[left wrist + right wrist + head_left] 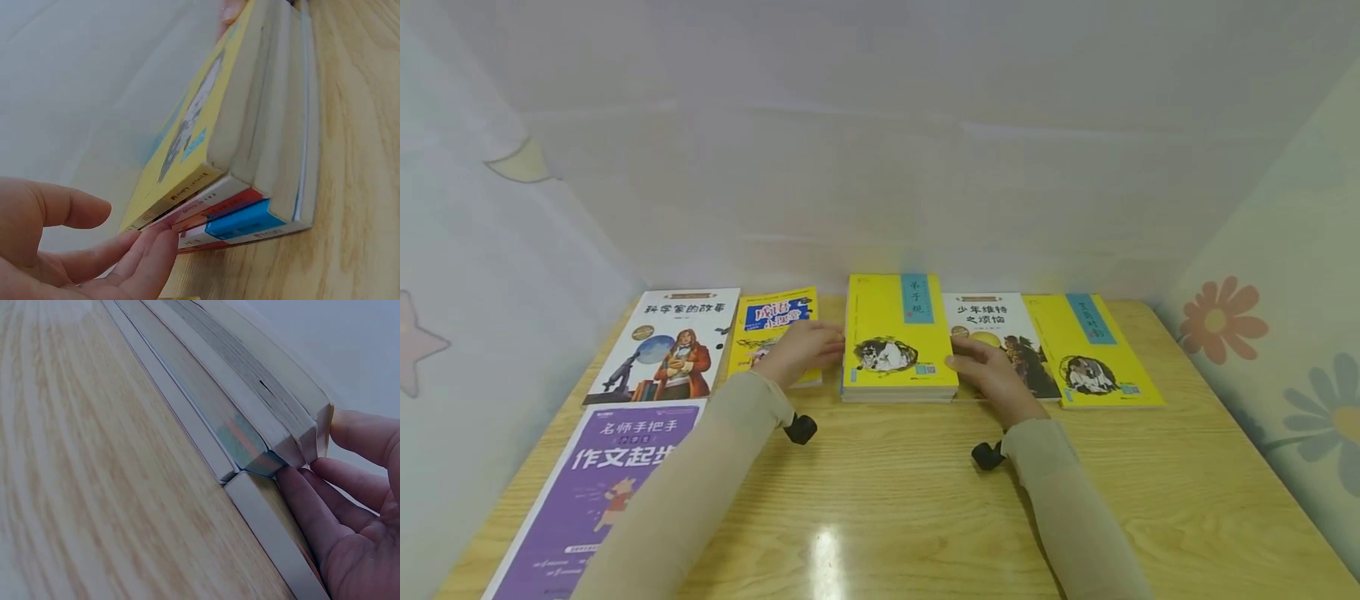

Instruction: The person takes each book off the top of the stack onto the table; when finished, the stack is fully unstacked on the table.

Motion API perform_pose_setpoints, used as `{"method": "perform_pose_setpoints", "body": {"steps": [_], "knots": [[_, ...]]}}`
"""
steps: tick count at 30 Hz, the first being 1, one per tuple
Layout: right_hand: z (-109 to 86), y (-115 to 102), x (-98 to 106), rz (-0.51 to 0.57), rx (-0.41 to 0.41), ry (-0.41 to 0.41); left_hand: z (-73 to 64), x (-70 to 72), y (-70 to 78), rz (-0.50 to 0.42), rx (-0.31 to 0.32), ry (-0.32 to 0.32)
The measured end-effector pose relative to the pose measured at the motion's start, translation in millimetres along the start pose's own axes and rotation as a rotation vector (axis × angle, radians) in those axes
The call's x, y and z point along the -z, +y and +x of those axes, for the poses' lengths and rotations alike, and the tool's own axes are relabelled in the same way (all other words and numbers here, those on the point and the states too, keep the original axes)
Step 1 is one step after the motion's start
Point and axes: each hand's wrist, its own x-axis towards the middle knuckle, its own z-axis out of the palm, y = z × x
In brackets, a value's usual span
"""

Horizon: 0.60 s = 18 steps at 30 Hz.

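Note:
A stack of several books lies at the middle of the table's far side, topped by a yellow book (880, 321) with a blue title strip. My left hand (801, 352) touches the stack's left side; in the left wrist view its fingertips (159, 240) rest against the spines, with the thumb apart. On the opposite side is my right hand (996, 379). Its fingers (306, 500) touch the page edges in the right wrist view, and its thumb meets the top book's corner. Both hands have fairly straight fingers.
Left of the stack lie a yellow-and-blue book (775, 310) and a white scientist-cover book (662, 346), with a purple book (617, 467) nearer. To the right lie a white book (1000, 310) and another yellow book (1093, 350). Pale cloth walls (880, 167) border the wooden table (895, 500).

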Motion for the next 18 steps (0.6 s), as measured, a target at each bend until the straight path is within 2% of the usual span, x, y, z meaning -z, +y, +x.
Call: {"method": "perform_pose_setpoints", "body": {"steps": [3, 7, 10, 13, 18], "knots": [[0.2, 1, 0, 0.006, -0.006, -0.002, 4.8, -1.2, 0.6, -0.114, 0.042, 0.008], [0.0, 1, 0, -0.007, -0.004, 0.001, 11.6, -3.4, 3.8, -0.174, 0.107, 0.059], [-0.9, 0, 0, -0.033, 0.002, 0.0, 14.9, -5.4, 6.6, -0.182, 0.139, 0.094], [-2.5, 0, 0, -0.062, 0.006, -0.007, 15.5, -6.4, 9.3, -0.172, 0.148, 0.104], [-3.8, -1, 0, -0.055, -0.004, -0.001, 16.6, -5.0, 13.2, -0.194, 0.151, 0.078]]}}
